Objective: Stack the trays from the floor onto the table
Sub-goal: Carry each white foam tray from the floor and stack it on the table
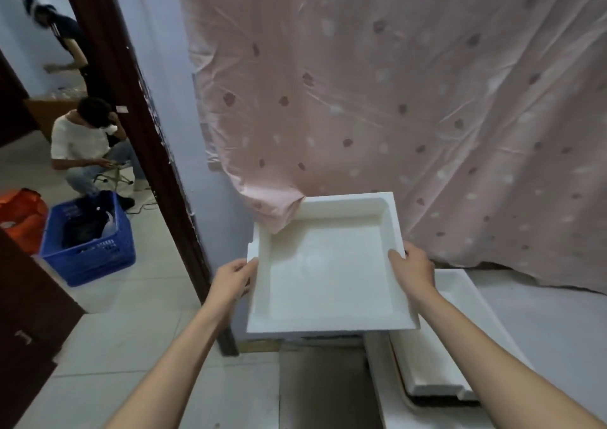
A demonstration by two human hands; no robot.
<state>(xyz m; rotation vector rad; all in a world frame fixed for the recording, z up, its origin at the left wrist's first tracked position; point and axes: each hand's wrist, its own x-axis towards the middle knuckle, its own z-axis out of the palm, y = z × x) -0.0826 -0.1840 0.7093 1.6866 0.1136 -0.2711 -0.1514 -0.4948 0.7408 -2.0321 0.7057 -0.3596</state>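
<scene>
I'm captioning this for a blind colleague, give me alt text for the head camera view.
Two bare hands, left hand and right hand, grip opposite edges of an empty white foam tray held in the air before a pink dotted curtain. Another white tray lies lower right on a table.

Probably home room: pink patterned sheet (394, 100) hung as curtain, tiled floor (138, 340), dark wooden doorframe (131, 126).

Pink spotted curtain (394, 100) behind, pale blue wall (170, 84), dark door frame (131, 116), white tiled floor (131, 330).
</scene>
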